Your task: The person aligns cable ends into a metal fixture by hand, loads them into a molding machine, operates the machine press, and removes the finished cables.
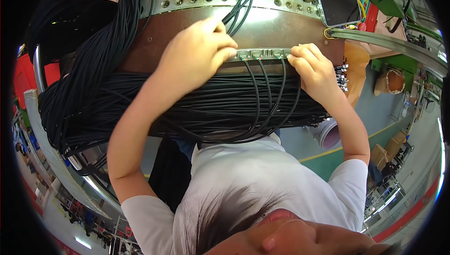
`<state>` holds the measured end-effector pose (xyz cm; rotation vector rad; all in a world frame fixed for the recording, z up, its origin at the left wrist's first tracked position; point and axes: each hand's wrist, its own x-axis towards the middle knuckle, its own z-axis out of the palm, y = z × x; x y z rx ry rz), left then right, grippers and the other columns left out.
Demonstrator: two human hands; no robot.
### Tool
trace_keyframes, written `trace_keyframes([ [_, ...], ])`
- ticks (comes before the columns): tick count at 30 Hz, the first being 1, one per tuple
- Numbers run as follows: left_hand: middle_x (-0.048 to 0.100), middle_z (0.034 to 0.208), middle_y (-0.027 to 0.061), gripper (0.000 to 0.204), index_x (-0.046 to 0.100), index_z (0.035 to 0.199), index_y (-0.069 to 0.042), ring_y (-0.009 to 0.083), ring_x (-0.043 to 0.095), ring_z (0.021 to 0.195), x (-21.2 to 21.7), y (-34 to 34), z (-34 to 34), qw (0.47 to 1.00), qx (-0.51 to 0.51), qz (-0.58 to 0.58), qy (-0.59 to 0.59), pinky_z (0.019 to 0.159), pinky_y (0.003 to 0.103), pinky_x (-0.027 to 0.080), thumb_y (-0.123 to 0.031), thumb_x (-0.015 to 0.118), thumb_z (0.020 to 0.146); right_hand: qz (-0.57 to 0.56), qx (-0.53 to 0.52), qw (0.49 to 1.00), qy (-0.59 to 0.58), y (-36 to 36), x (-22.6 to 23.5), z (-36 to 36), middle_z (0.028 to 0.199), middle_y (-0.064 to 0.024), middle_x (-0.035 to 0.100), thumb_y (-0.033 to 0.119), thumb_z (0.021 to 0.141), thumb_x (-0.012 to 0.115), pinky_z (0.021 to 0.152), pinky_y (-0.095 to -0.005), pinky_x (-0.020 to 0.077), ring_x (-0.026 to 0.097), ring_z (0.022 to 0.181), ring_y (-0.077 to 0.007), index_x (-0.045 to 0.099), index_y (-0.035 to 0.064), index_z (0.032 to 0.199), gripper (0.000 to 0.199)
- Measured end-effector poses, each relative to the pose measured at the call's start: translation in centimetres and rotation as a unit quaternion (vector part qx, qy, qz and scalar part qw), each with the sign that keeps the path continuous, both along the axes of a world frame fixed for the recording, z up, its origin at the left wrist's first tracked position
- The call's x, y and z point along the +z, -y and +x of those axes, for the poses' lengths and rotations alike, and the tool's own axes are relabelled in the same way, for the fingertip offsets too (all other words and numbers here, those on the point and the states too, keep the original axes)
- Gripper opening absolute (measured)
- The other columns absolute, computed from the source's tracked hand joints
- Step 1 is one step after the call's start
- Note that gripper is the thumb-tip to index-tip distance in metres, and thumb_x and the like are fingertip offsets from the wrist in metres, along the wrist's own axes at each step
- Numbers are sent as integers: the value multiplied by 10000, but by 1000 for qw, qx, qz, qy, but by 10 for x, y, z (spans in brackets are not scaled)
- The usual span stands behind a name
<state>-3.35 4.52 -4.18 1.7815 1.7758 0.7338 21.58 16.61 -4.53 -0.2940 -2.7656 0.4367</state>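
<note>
As metal strip point(268, 54) sits on brown worktop point(187, 32), cable connectors point(243, 58) along it, left hand point(199, 51), curled, and right hand point(314, 70), fingers bent, meet opposite ends; exact hold hidden. Seemingly seating connectors; next move calls for steadying strip. Black cable bundle point(211, 109) nearer body.

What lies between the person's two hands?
In the head view, a metal bar lies between the left hand and right hand, with black cables running toward the person.
</note>
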Motion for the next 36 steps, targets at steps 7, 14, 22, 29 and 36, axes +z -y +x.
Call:
trace_keyframes([
  [7, 579, 1214, 205, 436, 474, 1285, 61, 304, 606, 1027, -24, -87, -27, 862, 130, -29, 489, 910, 289, 498, -214, 534, 952, -225, 15, 971, 74, -43, 30, -26, 958, -74, 619, -21, 787, 563, 743, -302, 460, 559, 792, -213, 600, 21, 988, 208],
  [14, 582, 800, 111, 314, 565, 1076, 69, 153, 530, 658, -39, -99, -10, 544, -143, -121, 818, 604, 238, 439, -214, 485, 967, -222, -241, 939, -107, -123, -30, -101, 987, -100, 648, 242, 874, 585, 757, -299, 481, 595, 824, -208, 620, 22, 1066, 294],
  [22, 611, 766, 118, 347, 606, 1041, 49, 157, 550, 586, 29, -36, 11, 680, 198, -147, 691, 573, 240, 447, -267, 509, 937, -225, -252, 937, -92, -103, -24, -83, 1027, -149, 634, 323, 925, 530, 723, -337, 499, 586, 793, -239, 604, -29, 1087, 394],
  [29, 406, 584, -12, 304, 495, 733, -100, 67, 310, 466, 45, 26, 30, 553, 130, -232, 790, 407, 222, 217, -292, 449, 963, -282, -128, 951, 25, -70, 11, -94, 937, -44, 685, 363, 857, 572, 713, -272, 456, 587, 751, -194, 673, 71, 992, 337],
  [36, 423, 591, -1, 268, 499, 706, -97, 92, 352, 500, 86, 82, 36, 683, 180, -287, 647, 443, 224, 288, -197, 477, 954, -277, -136, 951, 6, -41, 19, -108, 897, -84, 678, 376, 885, 540, 690, -281, 459, 589, 721, -202, 682, 67, 1014, 364],
])
